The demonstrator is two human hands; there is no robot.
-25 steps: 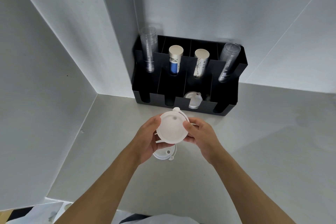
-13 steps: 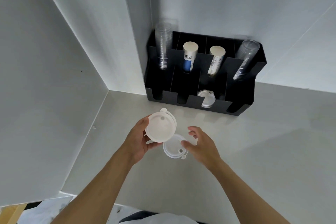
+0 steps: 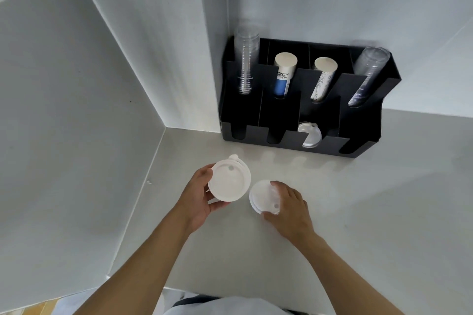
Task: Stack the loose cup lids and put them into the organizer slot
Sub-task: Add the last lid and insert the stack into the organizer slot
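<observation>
Both forearms reach forward over a pale counter point(image 3: 358, 212). The left hand point(image 3: 202, 199) is raised slightly, thumb and fingers closed around the rim of a white lid stack point(image 3: 229, 181), its flat face toward the camera. The right hand point(image 3: 289, 208) lies palm-down, fingers curled over a loose lid point(image 3: 259, 195) resting on the counter just beside the stack. Behind them a black organizer point(image 3: 281, 115) sits against the wall in the corner, one lid point(image 3: 311, 134) already in its third front slot. Bare counter lies open between the hands and the organizer and off to the right.
</observation>
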